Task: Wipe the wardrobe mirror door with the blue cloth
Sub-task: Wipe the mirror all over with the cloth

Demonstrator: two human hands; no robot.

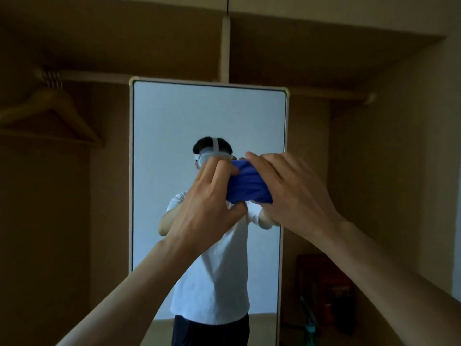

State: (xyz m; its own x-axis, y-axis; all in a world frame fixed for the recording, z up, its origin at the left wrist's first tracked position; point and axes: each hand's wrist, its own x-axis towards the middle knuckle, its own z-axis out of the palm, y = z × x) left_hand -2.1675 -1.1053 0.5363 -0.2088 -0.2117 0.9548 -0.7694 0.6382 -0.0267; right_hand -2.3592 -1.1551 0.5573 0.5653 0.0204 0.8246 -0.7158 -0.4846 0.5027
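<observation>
Shows a dim wardrobe (374, 71), a tall mirror door (209, 116) at centre, left hand (207, 203) and right hand (287, 191) gripping the bunched blue cloth (247, 186) from its nine and three o'clock, in front of the glass; probably needs folding flat, then pressing evenly in overlapping strokes.

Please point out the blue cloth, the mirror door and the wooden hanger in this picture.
blue cloth (247, 186): head view, middle of the bunched fabric.
mirror door (209, 113): head view, bare upper glass.
wooden hanger (51, 94): head view, top, just under the hook.
</observation>
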